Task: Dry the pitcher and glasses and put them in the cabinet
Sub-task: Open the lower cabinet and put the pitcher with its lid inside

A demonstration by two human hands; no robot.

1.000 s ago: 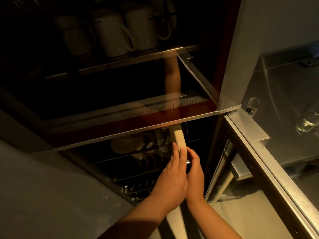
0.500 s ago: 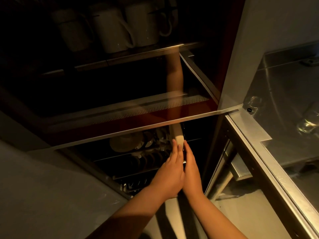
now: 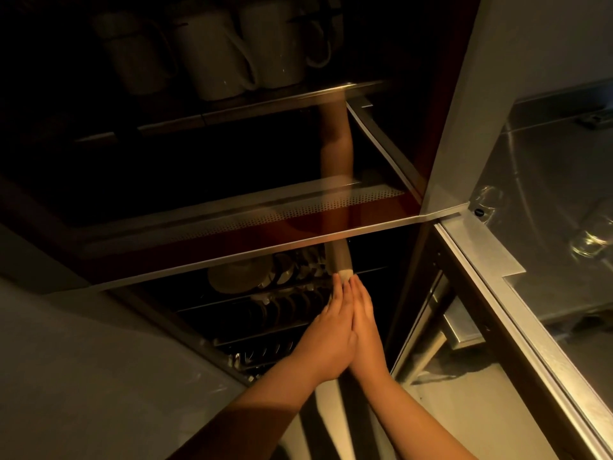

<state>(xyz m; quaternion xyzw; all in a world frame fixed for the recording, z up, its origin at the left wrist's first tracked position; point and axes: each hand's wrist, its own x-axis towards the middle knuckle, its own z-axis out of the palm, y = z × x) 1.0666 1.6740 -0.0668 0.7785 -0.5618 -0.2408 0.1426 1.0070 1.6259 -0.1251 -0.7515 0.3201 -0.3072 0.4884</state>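
My left hand point(image 3: 328, 330) and my right hand point(image 3: 365, 327) lie palm to palm with straight fingers. Their fingertips touch the near end of a pale narrow object point(image 3: 339, 260) that reaches into the dark lower cabinet compartment point(image 3: 298, 313). Three white pitchers point(image 3: 212, 58) stand on the upper shelf behind the glass door point(image 3: 232, 200). Two clear glasses point(image 3: 487, 202) point(image 3: 593, 240) stand on the steel counter point(image 3: 547, 167) at the right, away from both hands.
A wire rack point(image 3: 265, 346) with plates and a pale bowl point(image 3: 238, 273) fills the lower compartment. The glass door's metal edge point(image 3: 265, 257) crosses just above my fingertips. A steel counter rim point(image 3: 517, 330) and drawer handle point(image 3: 461, 330) run along the right.
Both hands slid forward with the pale object, which now sits deeper under the door edge. My right fingers, curled beside it before, have straightened against my left hand.
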